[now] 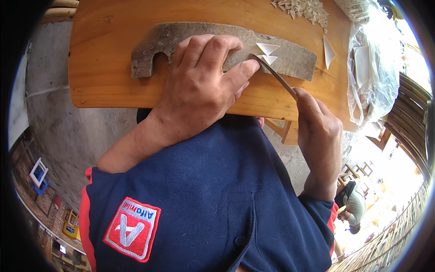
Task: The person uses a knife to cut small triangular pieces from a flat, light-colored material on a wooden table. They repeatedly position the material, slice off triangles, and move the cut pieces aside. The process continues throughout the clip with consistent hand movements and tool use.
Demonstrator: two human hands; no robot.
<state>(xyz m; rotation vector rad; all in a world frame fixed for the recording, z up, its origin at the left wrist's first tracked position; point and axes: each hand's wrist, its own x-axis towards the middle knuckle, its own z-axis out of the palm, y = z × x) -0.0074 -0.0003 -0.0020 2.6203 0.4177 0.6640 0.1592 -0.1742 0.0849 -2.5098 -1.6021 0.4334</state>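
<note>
My left hand (201,81) lies over a long, worn wooden board (294,63) with a notch at its left, fingers curled onto it and thumb at the tip of a narrow metal blade (276,75). My right hand (317,131) is closed on the blade's lower end, near the table's front edge. The blade slants up to two small white triangular pieces (267,47) beside my left thumb. Anything under my left fingers is hidden.
The wooden table (104,59) holds a pile of small pale scraps (301,13), a larger white piece (329,54) and a clear plastic bag (376,86) at the right. A person (355,206) is at the lower right, among wooden frames and sticks.
</note>
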